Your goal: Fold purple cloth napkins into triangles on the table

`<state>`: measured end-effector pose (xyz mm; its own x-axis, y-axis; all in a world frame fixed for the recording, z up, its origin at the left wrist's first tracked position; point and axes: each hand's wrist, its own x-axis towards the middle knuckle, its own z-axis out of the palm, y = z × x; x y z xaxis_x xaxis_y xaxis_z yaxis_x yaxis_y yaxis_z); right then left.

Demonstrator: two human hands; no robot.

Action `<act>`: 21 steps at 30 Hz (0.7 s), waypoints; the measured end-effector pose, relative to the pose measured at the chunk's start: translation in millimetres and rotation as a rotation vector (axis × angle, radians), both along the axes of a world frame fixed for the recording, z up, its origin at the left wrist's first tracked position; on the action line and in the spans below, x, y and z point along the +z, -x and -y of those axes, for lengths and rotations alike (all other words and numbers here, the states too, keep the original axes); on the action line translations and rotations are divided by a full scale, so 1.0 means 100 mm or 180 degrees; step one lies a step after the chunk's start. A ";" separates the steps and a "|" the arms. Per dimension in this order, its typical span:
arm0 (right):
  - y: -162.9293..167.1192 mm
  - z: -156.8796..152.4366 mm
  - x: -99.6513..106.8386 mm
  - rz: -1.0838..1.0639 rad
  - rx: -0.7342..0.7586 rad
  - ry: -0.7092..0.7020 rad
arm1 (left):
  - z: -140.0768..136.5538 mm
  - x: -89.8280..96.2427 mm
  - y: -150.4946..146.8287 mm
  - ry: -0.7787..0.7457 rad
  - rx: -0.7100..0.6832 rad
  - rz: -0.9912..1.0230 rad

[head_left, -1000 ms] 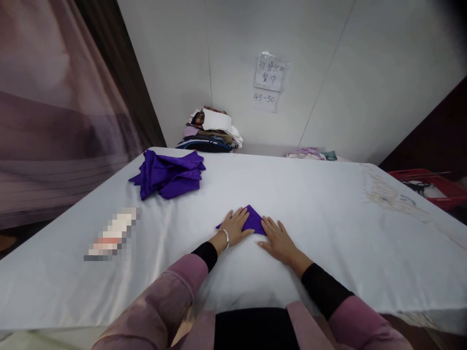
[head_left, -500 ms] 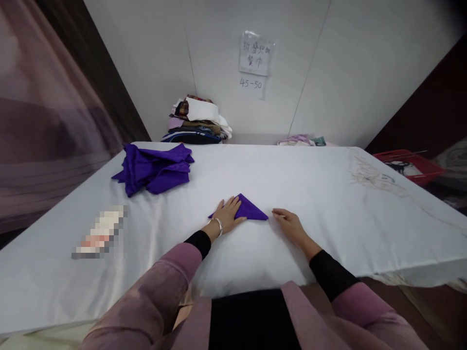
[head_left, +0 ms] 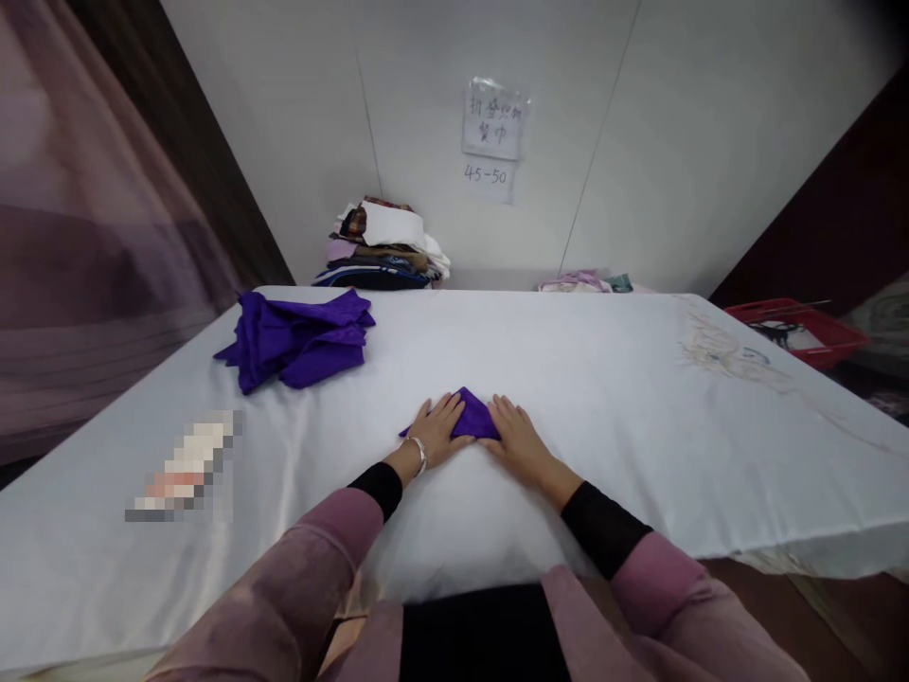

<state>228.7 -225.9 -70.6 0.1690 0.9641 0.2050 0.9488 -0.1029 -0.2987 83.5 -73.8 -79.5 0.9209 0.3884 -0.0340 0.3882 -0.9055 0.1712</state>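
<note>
Just the one head view here, so we go through it front to back. Both of our hands are flat on one small folded purple napkin point(head_left: 470, 417) sitting at roughly 12 o'clock from us, near the front edge of the white tablecloth point(head_left: 603, 398). Left hand point(head_left: 433, 431) lies palm down on the napkin's left half, fingers stretched out and a little spread, gripping nothing, just pressing. There's one silver bracelet point(head_left: 418, 455) on that wrist. Right hand point(head_left: 517, 438) does the same on the right half, fingers straight and close together, flat on the cloth, nothing pinched. The napkin's point peeks out between the two hands.

Over at about 10 o'clock we count one loose heap of purple napkins point(head_left: 298, 336); how many are in it we can't tell. Behind the table at 11 o'clock sits one stack of mixed folded fabrics point(head_left: 383, 246), and at 1 o'clock one smaller bundle of cloth point(head_left: 582, 281). One paper sign point(head_left: 491, 123) hangs on the wall at 12. One red basket point(head_left: 802, 327) is off at 2 o'clock.
</note>
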 end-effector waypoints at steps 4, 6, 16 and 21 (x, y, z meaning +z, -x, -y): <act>0.08 -0.08 -0.10 0.0349 0.0329 0.0266 | 0.00 0.01 0.01 0.0002 0.0013 0.0006; 0.07 -0.07 -0.14 0.0339 0.0333 0.0317 | 0.00 0.03 0.02 0.0029 -0.0001 0.0022; 0.06 -0.06 -0.04 -0.0077 0.0398 0.0499 | -0.16 0.00 0.29 -0.0104 0.0418 -0.0067; 0.08 -0.05 0.00 -0.0128 0.0371 0.0489 | -0.28 0.04 0.50 -0.0081 0.0707 -0.0310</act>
